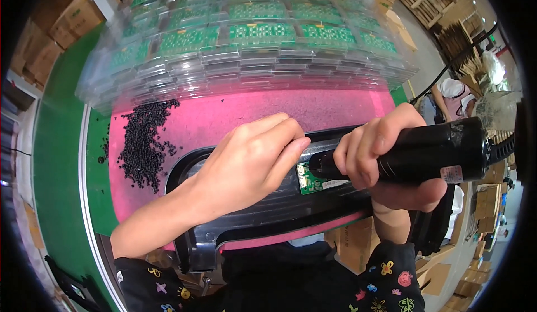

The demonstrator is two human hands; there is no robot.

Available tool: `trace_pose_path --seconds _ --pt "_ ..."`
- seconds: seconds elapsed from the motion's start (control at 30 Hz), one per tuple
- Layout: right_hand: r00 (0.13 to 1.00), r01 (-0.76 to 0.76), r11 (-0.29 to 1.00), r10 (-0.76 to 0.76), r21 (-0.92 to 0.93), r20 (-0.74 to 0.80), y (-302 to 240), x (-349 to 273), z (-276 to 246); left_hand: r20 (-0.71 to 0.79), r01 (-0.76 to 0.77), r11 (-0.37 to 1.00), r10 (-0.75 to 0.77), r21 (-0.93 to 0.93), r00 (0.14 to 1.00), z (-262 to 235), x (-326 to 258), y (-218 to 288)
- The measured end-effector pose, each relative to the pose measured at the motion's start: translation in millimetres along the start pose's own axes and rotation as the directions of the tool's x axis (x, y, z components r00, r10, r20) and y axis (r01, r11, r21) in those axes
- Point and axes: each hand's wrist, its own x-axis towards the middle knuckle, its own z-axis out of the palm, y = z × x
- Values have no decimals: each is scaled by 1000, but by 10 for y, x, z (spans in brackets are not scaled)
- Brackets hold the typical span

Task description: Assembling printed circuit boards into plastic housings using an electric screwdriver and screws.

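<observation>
My right hand [386, 149] is wrapped round a black electric screwdriver [436, 149], held nearly level with its nose pointing left. The nose is over a small green circuit board [306, 184] with white connectors, set in a long black plastic housing [251, 217]. Just left of the nose, my left hand [251, 155] is closed in a pinch, thumb against the bent fingers, above the housing. Whatever is between those fingertips, if anything, is hidden. The screwdriver and my right hand cover part of the board.
Stacked clear plastic trays of green circuit boards [260, 32] fill the far side. A pile of small black screws [142, 144] lies on the pink mat [224, 108] at left. A cable [447, 66] hangs at right. Another person [456, 96] sits beyond, near cardboard boxes [486, 205].
</observation>
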Motion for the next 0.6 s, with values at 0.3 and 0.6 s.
trace_pose_path --seconds 0.3,0.6 --pt "986 -164 978 159 -129 -46 -50 91 121 -31 -54 973 62 224 998 -74 -7 -21" --pt "971 -233 942 237 -244 -12 -60 104 137 -62 -53 964 72 262 996 -17 -25 -61"
